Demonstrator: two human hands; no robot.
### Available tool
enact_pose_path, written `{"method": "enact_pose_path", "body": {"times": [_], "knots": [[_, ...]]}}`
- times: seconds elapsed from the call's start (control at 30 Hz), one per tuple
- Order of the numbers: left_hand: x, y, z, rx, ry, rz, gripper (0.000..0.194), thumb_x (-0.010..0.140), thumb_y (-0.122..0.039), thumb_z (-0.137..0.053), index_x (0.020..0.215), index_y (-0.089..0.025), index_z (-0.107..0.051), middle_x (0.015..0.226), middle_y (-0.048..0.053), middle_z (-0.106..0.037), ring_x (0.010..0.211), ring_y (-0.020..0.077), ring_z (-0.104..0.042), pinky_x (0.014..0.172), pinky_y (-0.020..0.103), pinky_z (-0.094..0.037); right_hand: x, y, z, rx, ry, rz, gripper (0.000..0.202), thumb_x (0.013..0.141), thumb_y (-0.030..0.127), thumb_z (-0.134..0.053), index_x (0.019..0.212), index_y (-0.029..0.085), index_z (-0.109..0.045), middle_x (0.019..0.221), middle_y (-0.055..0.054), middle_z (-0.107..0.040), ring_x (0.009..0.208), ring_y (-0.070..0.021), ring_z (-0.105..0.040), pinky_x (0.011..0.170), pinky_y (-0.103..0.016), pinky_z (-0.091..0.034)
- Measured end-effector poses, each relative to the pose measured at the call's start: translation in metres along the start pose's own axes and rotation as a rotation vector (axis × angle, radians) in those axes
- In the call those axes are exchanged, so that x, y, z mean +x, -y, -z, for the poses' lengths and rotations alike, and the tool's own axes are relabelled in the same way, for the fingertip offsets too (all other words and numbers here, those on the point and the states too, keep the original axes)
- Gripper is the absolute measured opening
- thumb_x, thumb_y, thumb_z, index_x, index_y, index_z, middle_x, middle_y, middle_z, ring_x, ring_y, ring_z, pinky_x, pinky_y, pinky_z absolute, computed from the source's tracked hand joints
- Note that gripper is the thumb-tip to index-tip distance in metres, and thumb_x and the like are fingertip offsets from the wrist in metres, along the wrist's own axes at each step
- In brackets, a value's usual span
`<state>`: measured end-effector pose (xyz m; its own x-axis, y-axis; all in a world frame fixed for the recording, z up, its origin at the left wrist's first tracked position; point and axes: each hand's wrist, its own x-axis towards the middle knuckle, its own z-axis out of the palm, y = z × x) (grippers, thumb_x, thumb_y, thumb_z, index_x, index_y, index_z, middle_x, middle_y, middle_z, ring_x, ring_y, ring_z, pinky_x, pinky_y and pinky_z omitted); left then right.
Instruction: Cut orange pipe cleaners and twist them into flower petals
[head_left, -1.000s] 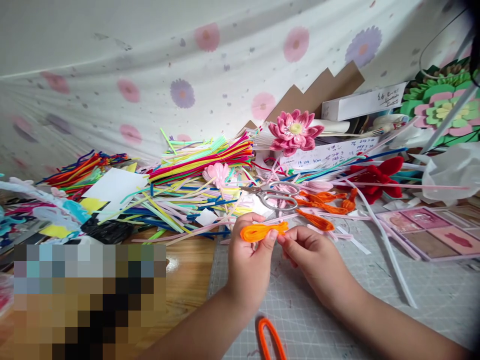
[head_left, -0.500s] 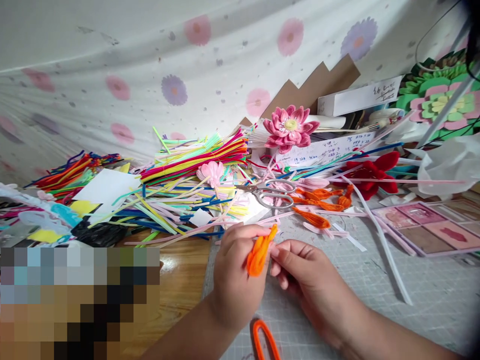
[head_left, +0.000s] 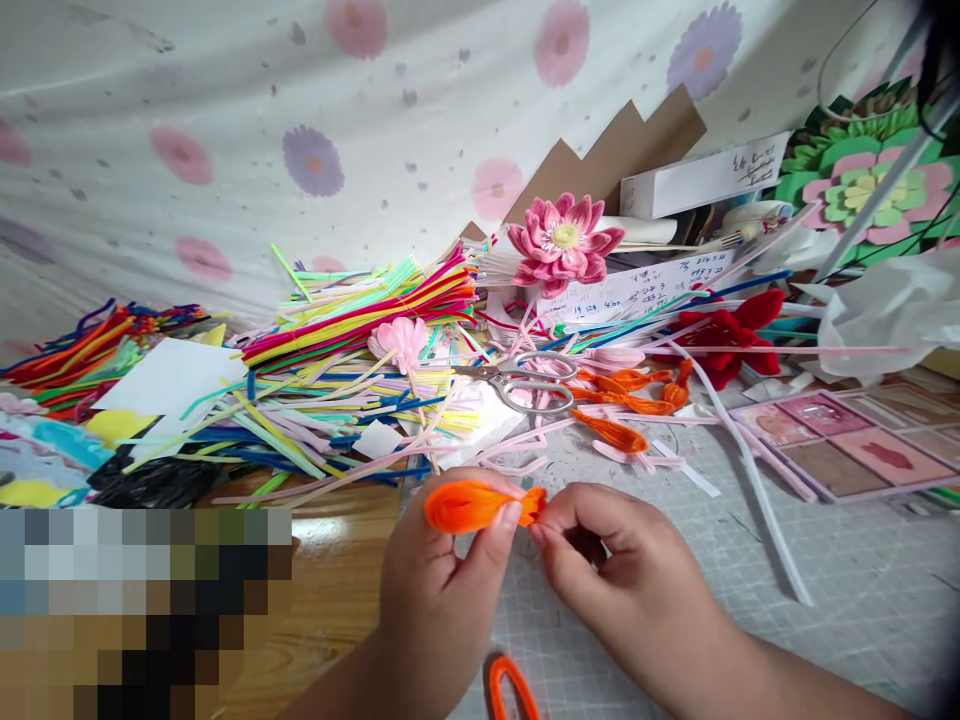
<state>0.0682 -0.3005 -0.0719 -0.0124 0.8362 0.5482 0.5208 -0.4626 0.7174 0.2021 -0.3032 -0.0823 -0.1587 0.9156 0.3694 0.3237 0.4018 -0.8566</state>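
My left hand (head_left: 439,590) pinches a folded orange pipe-cleaner petal (head_left: 469,503) between thumb and fingers, holding it level above the grey cutting mat (head_left: 825,620). My right hand (head_left: 607,570) grips the petal's twisted right end with its fingertips. A second orange pipe-cleaner loop (head_left: 512,690) lies on the mat below my hands. Several finished orange petals (head_left: 626,395) rest on the mat beyond my hands, next to silver scissors (head_left: 525,380).
A heap of coloured pipe cleaners (head_left: 352,350) covers the table's far left. A pink flower (head_left: 564,242), a red flower (head_left: 731,335) and a box of pink pieces (head_left: 855,450) lie to the right. A flowered cloth (head_left: 300,150) hangs behind.
The orange petal turned from level to upright and back to level, now fuller. Both hands sit lower and further left in the view, and my right fingertips have closed on its end.
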Motion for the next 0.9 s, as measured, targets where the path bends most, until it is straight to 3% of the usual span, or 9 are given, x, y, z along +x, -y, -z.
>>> {"method": "enact_pose_path", "body": {"times": [0.2,0.33,0.47,0.63,0.77,0.9], "knots": [[0.001,0.003,0.001,-0.090,0.118,0.143,0.006,0.076,-0.021,-0.052,0.077,-0.020,-0.057,0.075,0.001,-0.062,0.072,0.0154,-0.057,0.069,0.026,-0.044,0.002,0.000,0.006,-0.238,0.016,0.228,0.014,0.069,0.008,-0.045,0.060,0.016,-0.051,0.051,0.001,-0.049,0.047,-0.0086,-0.044,0.045,-0.018,-0.032],[0.003,0.004,0.005,-0.123,0.228,0.120,0.005,0.077,-0.020,-0.049,0.079,-0.020,-0.054,0.075,0.001,-0.060,0.071,0.0147,-0.056,0.068,0.026,-0.044,0.003,-0.003,0.011,-0.356,0.039,0.324,0.014,0.070,0.008,-0.043,0.062,0.015,-0.052,0.052,0.000,-0.049,0.049,-0.0108,-0.044,0.046,-0.021,-0.032],[0.008,-0.001,0.013,-0.122,0.397,0.072,0.010,0.077,-0.017,-0.048,0.070,-0.020,-0.055,0.064,0.000,-0.057,0.061,0.0127,-0.055,0.061,0.022,-0.042,0.005,-0.003,0.019,-0.333,0.161,0.317,0.015,0.068,0.005,-0.043,0.062,0.017,-0.051,0.053,0.001,-0.049,0.050,-0.0104,-0.044,0.047,-0.021,-0.031],[0.016,-0.002,0.021,-0.269,0.576,0.252,0.008,0.075,-0.022,-0.051,0.071,-0.019,-0.057,0.061,0.000,-0.054,0.038,0.0059,-0.040,0.037,0.018,-0.033,0.007,0.002,0.027,-0.255,0.305,0.328,0.015,0.068,0.005,-0.045,0.064,0.018,-0.052,0.056,0.002,-0.050,0.051,-0.0093,-0.045,0.048,-0.019,-0.033],[0.022,0.007,0.020,-0.458,0.695,0.388,0.005,0.068,-0.022,-0.060,0.066,-0.018,-0.059,0.056,-0.001,-0.052,0.037,0.0041,-0.036,0.032,0.015,-0.027,0.007,0.001,0.025,-0.230,0.426,0.296,0.017,0.067,0.005,-0.045,0.065,0.019,-0.054,0.058,0.001,-0.052,0.051,-0.0102,-0.048,0.048,-0.020,-0.034],[0.025,0.017,0.018,-0.729,0.804,0.549,0.018,0.061,-0.031,-0.067,0.062,-0.017,-0.056,0.050,-0.003,-0.051,0.032,0.0018,-0.029,0.030,0.015,-0.019,0.005,-0.001,0.017,-0.031,0.500,0.147,0.018,0.067,0.003,-0.047,0.065,0.019,-0.056,0.058,0.002,-0.053,0.050,-0.0083,-0.046,0.048,-0.018,-0.035]]}}
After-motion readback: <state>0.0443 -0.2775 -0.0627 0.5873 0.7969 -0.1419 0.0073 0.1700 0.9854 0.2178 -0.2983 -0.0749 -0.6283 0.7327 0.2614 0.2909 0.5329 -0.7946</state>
